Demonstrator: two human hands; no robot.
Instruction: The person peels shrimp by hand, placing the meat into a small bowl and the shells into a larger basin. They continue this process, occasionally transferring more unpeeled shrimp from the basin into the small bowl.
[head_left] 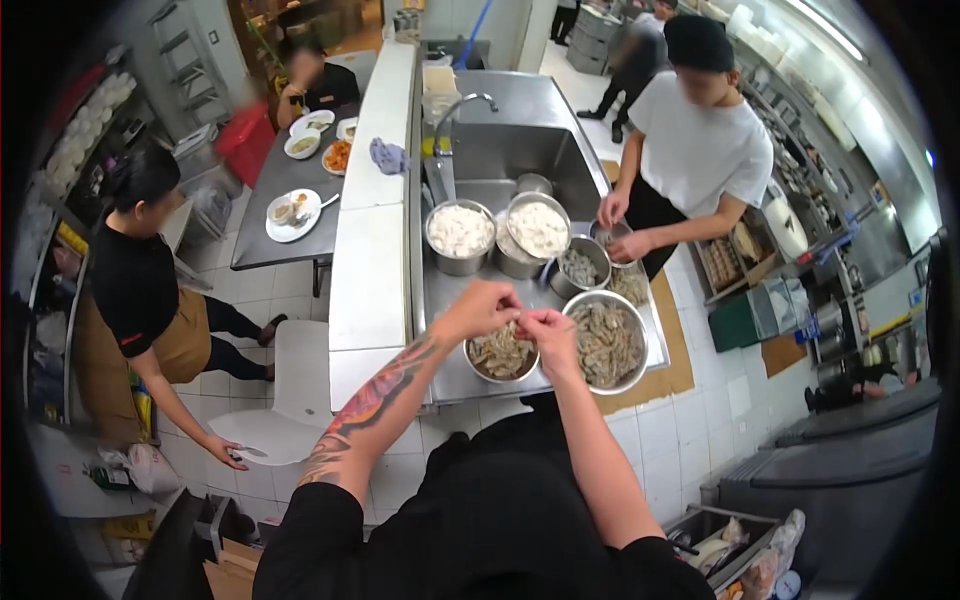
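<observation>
My left hand (pixel 478 308) and my right hand (pixel 553 338) meet fingertip to fingertip, both pinched closed on a small shrimp that the fingers mostly hide. Directly beneath them is a metal bowl (pixel 480 372) of shrimp shells (pixel 500 352), partly covered by my hands. Close by on the right, a larger steel bowl (pixel 641 350) holds whole raw shrimp (pixel 606 342). Beyond my hands stands a pot (pixel 572 290) with grey peeled shrimp (pixel 579 266). Two pots heaped with white food (pixel 461 230) are farther back.
A steel sink (pixel 560 150) with a faucet (pixel 470 100) lies ahead. Across the counter, a co-worker in white (pixel 700 150) works over small bowls. At left, a white-tiled ledge (pixel 370 270) borders a table (pixel 265 195) with plates; one person sits there, another grips a white chair (pixel 300 370).
</observation>
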